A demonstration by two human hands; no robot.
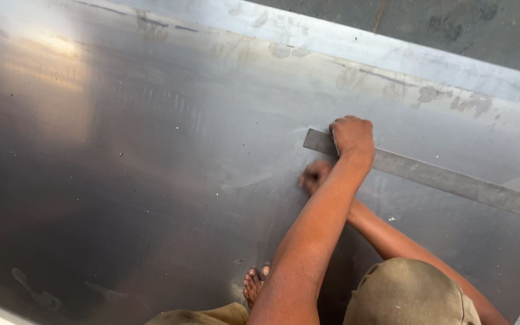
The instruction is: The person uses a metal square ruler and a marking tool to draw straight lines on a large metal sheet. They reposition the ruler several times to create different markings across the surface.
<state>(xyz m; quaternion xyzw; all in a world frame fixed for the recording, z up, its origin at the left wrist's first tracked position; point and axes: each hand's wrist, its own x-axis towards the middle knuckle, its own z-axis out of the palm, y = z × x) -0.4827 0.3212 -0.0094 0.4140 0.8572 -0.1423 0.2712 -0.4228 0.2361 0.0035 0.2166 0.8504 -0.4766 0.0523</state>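
- Metal ruler [452, 180]: this long flat grey strip lies on the big shiny steel sheet [151, 168], slanting from near the middle of the sheet toward the right edge of the view.
- Your left hand [351, 137] sits on top of the ruler near its left end. The fingers are curled down and press on it. It looks like you push down so the ruler does not slide on the slick sheet.
- Your right hand [315, 176] is just below the ruler's left end, low on the sheet. It is blurry and partly hidden under your left arm, so I cannot tell if it is open or closed, or if it holds a small tool.
- Your arms cross: the left arm reaches over the right one. That keeps the pressing hand on the ruler and the other hand close along its edge.
- Your bare foot [254, 284] rests on the sheet near the bottom of the view, and your knee [407, 295] in tan cloth is bent beside it. You seem to crouch right on the sheet.
- Along the far side runs a paler raised metal edge [392, 51] with smudgy marks, and dark floor [452, 24] lies beyond it.
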